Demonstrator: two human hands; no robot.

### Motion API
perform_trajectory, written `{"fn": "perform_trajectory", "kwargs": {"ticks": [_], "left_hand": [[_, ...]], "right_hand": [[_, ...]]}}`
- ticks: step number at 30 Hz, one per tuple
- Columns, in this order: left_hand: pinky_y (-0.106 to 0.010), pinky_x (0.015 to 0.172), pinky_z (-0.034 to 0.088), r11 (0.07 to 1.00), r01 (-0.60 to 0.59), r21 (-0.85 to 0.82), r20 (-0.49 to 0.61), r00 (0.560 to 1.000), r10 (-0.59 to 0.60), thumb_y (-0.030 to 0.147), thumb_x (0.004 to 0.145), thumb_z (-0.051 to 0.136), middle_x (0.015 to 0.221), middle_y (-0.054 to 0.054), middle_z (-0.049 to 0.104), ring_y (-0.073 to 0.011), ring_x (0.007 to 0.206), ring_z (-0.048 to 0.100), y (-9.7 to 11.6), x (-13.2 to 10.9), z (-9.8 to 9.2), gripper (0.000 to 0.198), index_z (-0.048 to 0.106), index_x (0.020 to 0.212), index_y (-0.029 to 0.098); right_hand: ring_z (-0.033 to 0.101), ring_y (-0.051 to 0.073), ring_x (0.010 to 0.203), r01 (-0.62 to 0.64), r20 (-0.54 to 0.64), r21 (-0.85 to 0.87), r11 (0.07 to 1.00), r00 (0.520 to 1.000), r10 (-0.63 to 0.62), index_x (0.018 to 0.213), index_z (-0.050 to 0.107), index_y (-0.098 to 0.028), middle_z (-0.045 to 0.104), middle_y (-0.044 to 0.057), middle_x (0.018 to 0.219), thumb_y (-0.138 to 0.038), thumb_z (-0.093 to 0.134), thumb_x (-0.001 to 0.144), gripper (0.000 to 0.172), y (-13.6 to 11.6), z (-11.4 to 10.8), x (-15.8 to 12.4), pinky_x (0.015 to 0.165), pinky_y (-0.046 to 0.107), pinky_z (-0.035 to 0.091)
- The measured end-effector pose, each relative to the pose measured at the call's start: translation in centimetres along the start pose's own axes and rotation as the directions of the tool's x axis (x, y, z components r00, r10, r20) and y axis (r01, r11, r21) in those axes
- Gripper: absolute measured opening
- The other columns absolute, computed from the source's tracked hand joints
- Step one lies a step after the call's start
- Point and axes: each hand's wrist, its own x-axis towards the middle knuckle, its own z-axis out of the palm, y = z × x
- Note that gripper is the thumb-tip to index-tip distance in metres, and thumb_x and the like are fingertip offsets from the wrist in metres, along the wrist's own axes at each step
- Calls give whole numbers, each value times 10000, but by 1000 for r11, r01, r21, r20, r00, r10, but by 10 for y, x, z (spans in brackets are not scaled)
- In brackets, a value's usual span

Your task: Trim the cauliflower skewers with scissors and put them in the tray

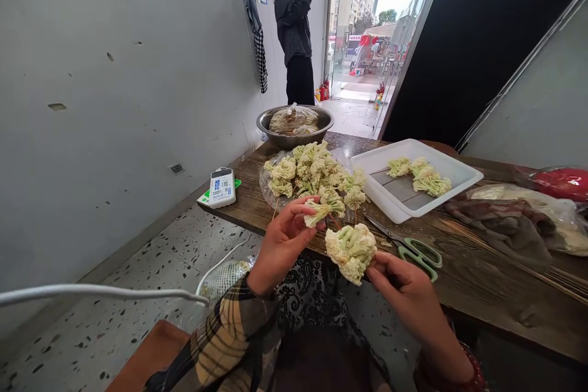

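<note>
My left hand pinches a small cauliflower floret by the table's front edge. Close to its right, my right hand is closed on a larger cauliflower floret, held at its right side. Behind both hands a pile of cauliflower lies on clear plastic on the wooden table. A white tray to the right of the pile holds a few more florets. Scissors with green handles rest on the table just behind my right hand.
A metal bowl with bagged items stands at the table's far end. A payment box sits at the left corner. Thin sticks, a brown cloth and bags lie right. A person stands beyond the table.
</note>
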Motion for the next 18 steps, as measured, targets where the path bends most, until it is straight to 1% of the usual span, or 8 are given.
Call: {"fn": "perform_trajectory", "kwargs": {"ticks": [2,3,5,7,10,13,15,18], "left_hand": [[-370,843,552,999,28,-28,6,1000,-27,170,730,753,1347,-74,531,-287,1218,528,1,0,2,179,663,878,212],[-370,834,559,999,33,-35,10,999,-32,169,725,757,1351,-73,528,-291,1222,523,1,-1,2,189,663,883,213],[-377,871,555,999,22,-36,20,1000,-22,168,723,760,1347,-75,533,-292,1253,492,2,-1,4,199,666,894,209],[-387,906,546,999,22,-35,27,999,-21,187,757,735,1347,-75,536,-285,1252,491,3,-2,5,182,668,925,209],[-393,896,556,999,45,-21,-5,999,-45,229,819,680,1336,-68,549,-252,1154,564,1,-2,5,265,645,1081,239],[-388,899,559,998,57,-17,-47,997,-58,243,814,690,1316,-62,570,-231,1103,594,-1,-2,6,417,592,1219,263],[-386,916,552,998,64,-22,-67,996,-65,246,796,710,1301,-64,584,-236,1109,598,-2,-1,5,429,605,1211,247],[-380,915,545,996,80,-37,-99,992,-83,244,774,730,1270,-65,604,-233,1067,630,-1,0,4,395,632,1156,228]], "right_hand": [[572,136,584,-4,11,18,1000,1000,4,846,638,-175,650,12,680,-360,527,887,219,2,-1,-1,528,217,453],[575,137,584,-6,12,23,1000,1000,6,884,648,-171,658,12,687,-360,527,888,224,3,-1,-2,528,217,454],[573,137,581,-11,7,16,1000,1000,11,947,662,-163,662,10,689,-357,530,890,242,5,-2,-3,529,219,454],[571,138,585,-12,0,1,1000,1000,12,964,670,-160,660,11,689,-356,534,891,250,6,-3,-4,527,220,450],[576,139,595,-6,-9,15,1000,1000,6,939,675,-162,661,14,697,-357,542,885,242,7,-5,-5,533,221,451],[562,133,569,-43,-36,49,998,998,45,892,674,-162,639,4,659,-373,567,866,238,7,-6,-4,526,220,445],[553,132,564,-83,-70,71,994,994,88,875,676,-158,622,0,638,-383,581,852,245,8,-7,-1,530,224,441],[528,128,565,-118,-101,106,987,987,128,908,687,-149,601,-5,637,-389,589,840,268,13,-8,7,539,232,430]]}}
